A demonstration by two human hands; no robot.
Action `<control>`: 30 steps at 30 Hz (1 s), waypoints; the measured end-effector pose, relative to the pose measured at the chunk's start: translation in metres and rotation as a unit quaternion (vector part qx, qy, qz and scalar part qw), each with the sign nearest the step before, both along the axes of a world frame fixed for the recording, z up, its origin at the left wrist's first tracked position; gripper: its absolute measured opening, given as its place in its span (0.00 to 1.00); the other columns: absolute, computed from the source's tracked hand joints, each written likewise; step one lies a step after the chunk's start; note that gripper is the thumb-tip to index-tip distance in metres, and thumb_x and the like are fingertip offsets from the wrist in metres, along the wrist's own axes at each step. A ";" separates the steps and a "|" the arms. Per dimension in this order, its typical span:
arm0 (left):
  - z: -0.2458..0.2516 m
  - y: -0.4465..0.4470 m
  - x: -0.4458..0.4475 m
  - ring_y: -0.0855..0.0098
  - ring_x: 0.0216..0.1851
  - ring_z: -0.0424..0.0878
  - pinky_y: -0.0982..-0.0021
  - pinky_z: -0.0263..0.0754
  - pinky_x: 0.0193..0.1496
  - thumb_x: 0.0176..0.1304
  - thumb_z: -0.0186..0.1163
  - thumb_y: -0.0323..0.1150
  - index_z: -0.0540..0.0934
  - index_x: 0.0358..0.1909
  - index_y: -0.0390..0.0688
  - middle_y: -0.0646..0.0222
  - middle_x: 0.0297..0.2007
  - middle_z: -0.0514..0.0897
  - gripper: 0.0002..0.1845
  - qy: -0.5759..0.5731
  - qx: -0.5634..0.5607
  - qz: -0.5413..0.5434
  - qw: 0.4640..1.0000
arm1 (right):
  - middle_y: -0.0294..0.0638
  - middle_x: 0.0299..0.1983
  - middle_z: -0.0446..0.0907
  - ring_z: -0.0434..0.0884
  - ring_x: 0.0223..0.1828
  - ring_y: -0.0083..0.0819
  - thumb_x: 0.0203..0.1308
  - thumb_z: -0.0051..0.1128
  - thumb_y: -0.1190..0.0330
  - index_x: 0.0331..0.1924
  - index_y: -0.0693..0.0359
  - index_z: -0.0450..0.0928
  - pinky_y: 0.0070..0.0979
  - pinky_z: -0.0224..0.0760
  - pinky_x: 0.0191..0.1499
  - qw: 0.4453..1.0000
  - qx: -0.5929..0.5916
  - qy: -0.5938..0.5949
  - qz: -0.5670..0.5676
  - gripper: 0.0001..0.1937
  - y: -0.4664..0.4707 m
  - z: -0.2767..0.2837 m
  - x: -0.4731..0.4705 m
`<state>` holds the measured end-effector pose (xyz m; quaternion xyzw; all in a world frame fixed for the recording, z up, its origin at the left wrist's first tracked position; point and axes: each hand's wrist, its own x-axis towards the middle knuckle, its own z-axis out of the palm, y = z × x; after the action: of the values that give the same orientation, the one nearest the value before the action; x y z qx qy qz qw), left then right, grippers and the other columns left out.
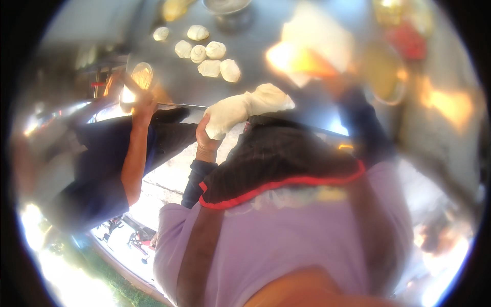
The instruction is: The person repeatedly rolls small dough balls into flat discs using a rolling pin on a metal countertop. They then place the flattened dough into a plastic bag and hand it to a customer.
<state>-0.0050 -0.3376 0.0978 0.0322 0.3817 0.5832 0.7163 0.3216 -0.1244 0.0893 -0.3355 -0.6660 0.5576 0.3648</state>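
My left hand (206,134) is closed around the left end of a long piece of pale dough (241,107), which reaches over the metal work surface's front edge. My right hand (335,78) is blurred, at the right, beside a large pale, brightly lit shape (318,42) that may be a sheet of dough; its fingers cannot be made out. Several rolled dough pieces (210,68) lie on the metal work surface (172,84) beyond the long dough.
A metal bowl (226,7) stands at the far edge of view. Blurred at the right are a round container (385,76) and a red object (408,40). A co-worker's bare arm (134,157) is close on the left, near a round shiny object (142,76).
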 end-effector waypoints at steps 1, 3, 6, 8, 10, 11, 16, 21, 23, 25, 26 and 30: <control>-0.002 -0.001 0.000 0.57 0.62 0.73 0.59 0.67 0.65 0.68 0.52 0.41 0.67 0.65 0.33 0.55 0.61 0.75 0.29 0.042 0.012 -0.004 0.999 | 0.51 0.34 0.82 0.82 0.38 0.43 0.59 0.59 0.61 0.41 0.68 0.80 0.35 0.73 0.42 0.997 -0.019 0.058 -0.049 0.16 0.012 0.002 -0.007; -0.006 -0.001 -0.001 0.58 0.61 0.74 0.59 0.68 0.64 0.68 0.52 0.40 0.67 0.65 0.33 0.55 0.61 0.75 0.28 0.032 0.022 -0.007 0.999 | 0.50 0.35 0.83 0.82 0.37 0.41 0.58 0.61 0.61 0.40 0.68 0.81 0.33 0.73 0.41 0.985 0.015 0.011 -0.173 0.17 0.047 -0.002 -0.038; -0.011 0.004 -0.006 0.59 0.61 0.74 0.60 0.69 0.63 0.68 0.52 0.40 0.67 0.65 0.34 0.56 0.60 0.76 0.27 -0.052 0.018 -0.004 0.998 | 0.46 0.38 0.83 0.81 0.42 0.38 0.57 0.63 0.60 0.41 0.67 0.82 0.31 0.72 0.44 0.969 0.117 -0.159 -0.152 0.17 0.083 -0.029 -0.060; -0.012 0.007 -0.012 0.59 0.60 0.75 0.60 0.69 0.62 0.68 0.52 0.40 0.68 0.65 0.34 0.57 0.60 0.76 0.27 -0.033 0.029 -0.015 0.999 | 0.43 0.40 0.81 0.79 0.45 0.36 0.56 0.65 0.60 0.43 0.64 0.82 0.31 0.70 0.48 0.997 0.078 0.027 0.013 0.17 0.084 -0.046 -0.067; -0.011 0.011 -0.020 0.58 0.60 0.74 0.60 0.69 0.63 0.69 0.52 0.39 0.68 0.64 0.35 0.57 0.59 0.76 0.26 -0.042 0.001 0.006 0.999 | 0.40 0.37 0.80 0.79 0.45 0.34 0.53 0.68 0.60 0.45 0.61 0.82 0.31 0.69 0.49 0.985 -0.151 0.006 0.087 0.18 0.067 -0.052 -0.068; -0.009 0.012 -0.023 0.58 0.60 0.74 0.60 0.69 0.63 0.69 0.52 0.39 0.68 0.64 0.35 0.57 0.59 0.77 0.26 -0.043 -0.044 0.021 0.998 | 0.41 0.39 0.81 0.79 0.45 0.36 0.53 0.67 0.60 0.45 0.61 0.82 0.33 0.69 0.49 0.976 -0.135 -0.114 0.125 0.18 0.054 -0.048 -0.066; 0.005 0.027 -0.036 0.59 0.58 0.76 0.60 0.69 0.63 0.71 0.48 0.40 0.69 0.63 0.35 0.58 0.58 0.77 0.24 0.020 0.046 -0.074 0.996 | 0.50 0.42 0.82 0.80 0.44 0.46 0.53 0.63 0.61 0.44 0.62 0.82 0.40 0.71 0.48 0.881 0.032 -0.421 0.212 0.17 0.007 0.025 -0.037; 0.009 0.055 -0.045 0.58 0.59 0.76 0.59 0.68 0.63 0.72 0.47 0.41 0.69 0.64 0.35 0.57 0.58 0.78 0.25 -0.047 -0.052 -0.110 0.991 | 0.53 0.40 0.79 0.79 0.45 0.46 0.53 0.66 0.61 0.48 0.66 0.77 0.40 0.70 0.50 0.900 0.219 -0.295 -0.234 0.21 -0.018 0.058 0.002; 0.011 0.067 -0.043 0.57 0.59 0.76 0.59 0.69 0.64 0.72 0.47 0.41 0.69 0.64 0.34 0.56 0.58 0.78 0.25 -0.051 -0.057 -0.131 0.988 | 0.54 0.47 0.76 0.76 0.50 0.47 0.51 0.68 0.63 0.53 0.64 0.74 0.40 0.69 0.53 0.894 0.150 -0.390 -0.162 0.26 -0.050 0.048 -0.010; 0.016 0.075 -0.034 0.55 0.60 0.75 0.56 0.68 0.65 0.71 0.49 0.40 0.68 0.64 0.34 0.55 0.59 0.77 0.25 -0.079 -0.015 -0.160 0.984 | 0.55 0.51 0.75 0.74 0.55 0.51 0.47 0.69 0.66 0.53 0.63 0.75 0.40 0.68 0.57 0.928 0.201 -0.296 -0.104 0.26 -0.103 0.027 -0.047; 0.018 0.078 -0.027 0.55 0.60 0.75 0.55 0.68 0.65 0.71 0.49 0.39 0.68 0.64 0.33 0.54 0.59 0.77 0.26 -0.073 -0.013 -0.166 0.983 | 0.53 0.51 0.77 0.75 0.54 0.50 0.48 0.68 0.65 0.52 0.62 0.76 0.40 0.69 0.57 0.910 0.230 -0.323 -0.119 0.25 -0.114 0.019 -0.057; 0.033 0.085 0.005 0.53 0.61 0.74 0.53 0.67 0.66 0.71 0.50 0.40 0.67 0.65 0.32 0.52 0.60 0.76 0.26 -0.056 0.035 -0.173 0.983 | 0.48 0.50 0.79 0.76 0.56 0.42 0.52 0.68 0.65 0.49 0.63 0.80 0.33 0.65 0.62 0.980 -0.069 -0.166 -0.080 0.21 -0.130 0.003 -0.043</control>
<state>0.0003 -0.2526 0.1308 0.0899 0.3090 0.4641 0.8253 0.2788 -0.2541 0.0923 -0.5001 -0.6479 0.5079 0.2687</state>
